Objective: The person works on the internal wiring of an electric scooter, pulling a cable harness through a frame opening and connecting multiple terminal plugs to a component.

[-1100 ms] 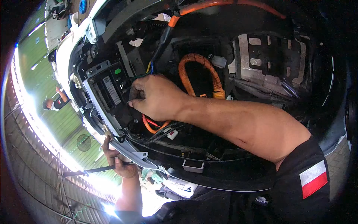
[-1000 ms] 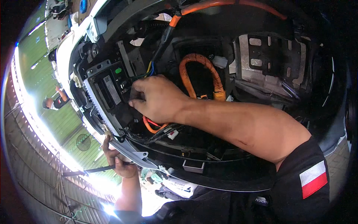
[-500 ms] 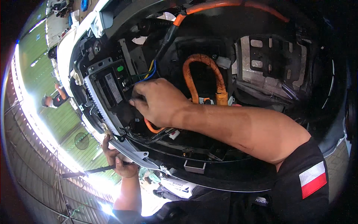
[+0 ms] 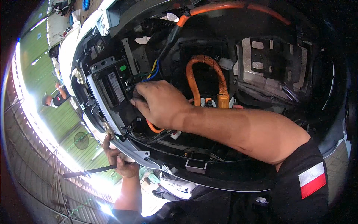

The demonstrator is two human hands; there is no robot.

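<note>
Finned control unit [image 4: 112, 93]: right hand [image 4: 159, 102] slid toward 6 o'clock, baring more blue wire [image 4: 157, 70]; can't tell its grip, left hand [image 4: 126, 168] clamps black rod [image 4: 89, 172] at unit's 6 o'clock.

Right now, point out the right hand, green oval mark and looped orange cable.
Right hand [image 4: 162, 102]: head view, back of the hand.
Green oval mark [image 4: 123, 68]: head view, its middle.
Looped orange cable [image 4: 203, 59]: head view, top of the bend.

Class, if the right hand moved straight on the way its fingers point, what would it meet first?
The right hand would likely meet the dark, silver-edged module; depth is unclear, so they may already touch.
</note>
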